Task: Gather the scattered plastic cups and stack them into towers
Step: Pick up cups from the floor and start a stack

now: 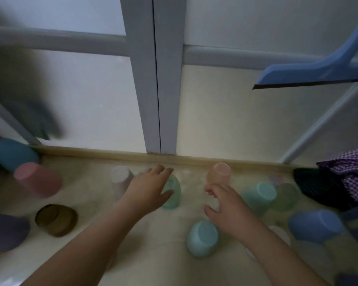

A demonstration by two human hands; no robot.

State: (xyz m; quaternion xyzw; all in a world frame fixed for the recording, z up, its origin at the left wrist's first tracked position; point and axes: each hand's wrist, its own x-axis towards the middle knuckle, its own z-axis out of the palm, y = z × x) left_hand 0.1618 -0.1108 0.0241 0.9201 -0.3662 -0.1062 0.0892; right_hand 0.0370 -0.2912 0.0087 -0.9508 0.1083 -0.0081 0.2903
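Cups stand upside down all over the pale surface [145,240] in front of me, so I can't see inside any: a white cup [121,179], a peach cup [220,174], two light-blue ones, a pink cup [38,179], and a brown cup [56,219] lying on its side. My left hand [151,187] wraps a translucent green cup [172,195], fingers curled over it. My right hand [225,205] reaches for the peach cup's base, fingers parted and not quite closed.

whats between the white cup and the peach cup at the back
In the head view, the left hand on a translucent green plastic cup lies between the upside-down white plastic cup and the upside-down peach plastic cup.
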